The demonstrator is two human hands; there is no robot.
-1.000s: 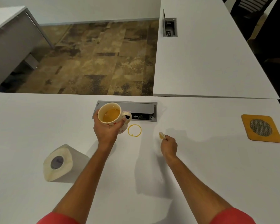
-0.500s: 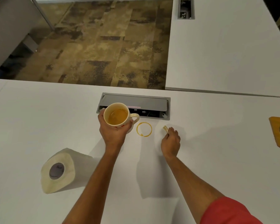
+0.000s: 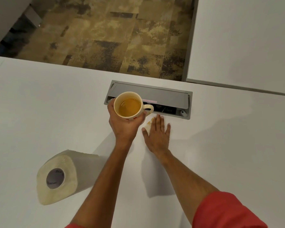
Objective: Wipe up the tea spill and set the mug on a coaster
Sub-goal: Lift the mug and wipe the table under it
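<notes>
Mug (image 3: 129, 107) gripped near table (image 3: 39, 104) edge, right hand (image 3: 157, 134) flat

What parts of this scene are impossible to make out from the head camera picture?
- Tea spill: covered by the right hand pressing a tissue flat; how much remains can't be judged.
- Coaster: none in view in the head view.
- Mug pattern: mostly hidden by the left hand gripping it.
- Label on the cable box: too small to read.
- Paper roll core print: blurred.
</notes>
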